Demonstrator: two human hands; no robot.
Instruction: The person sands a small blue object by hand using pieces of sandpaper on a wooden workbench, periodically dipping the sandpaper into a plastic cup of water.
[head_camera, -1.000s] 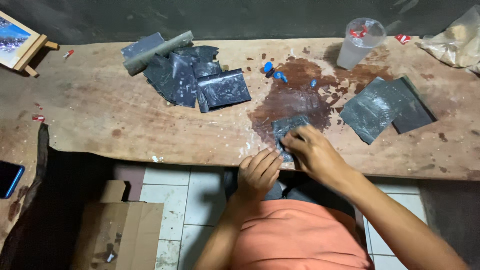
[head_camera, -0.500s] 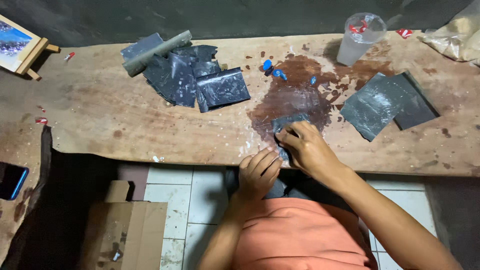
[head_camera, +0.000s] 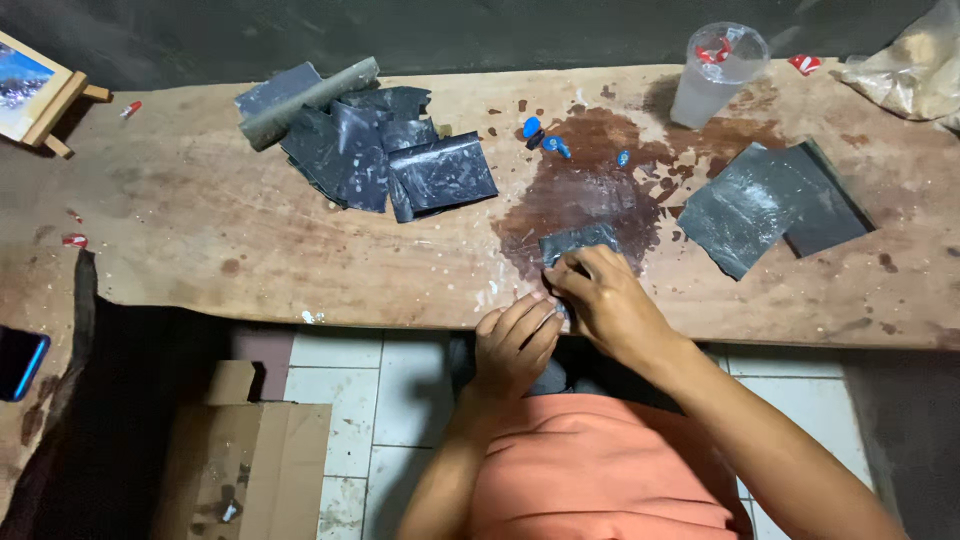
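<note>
Wooden bench (head_camera: 200, 230), wet stain | right hand (head_camera: 610, 305) fingers pressed together on thin, limp dark sheet (head_camera: 578, 241) near edge | left hand (head_camera: 515, 345) curled, grip unclear | hold flat, slippery.

A rough wooden bench (head_camera: 250, 240) carries everything — its middle is darkened by a wet reddish stain (head_camera: 580, 190). A heap of dark sandpaper sheets (head_camera: 380, 160) lies far left with a grey block (head_camera: 310, 90); two more sheets (head_camera: 770, 205) lie right, a plastic cup (head_camera: 715, 75) stands far right, and small blue bits (head_camera: 545, 135) lie near the stain.
</note>
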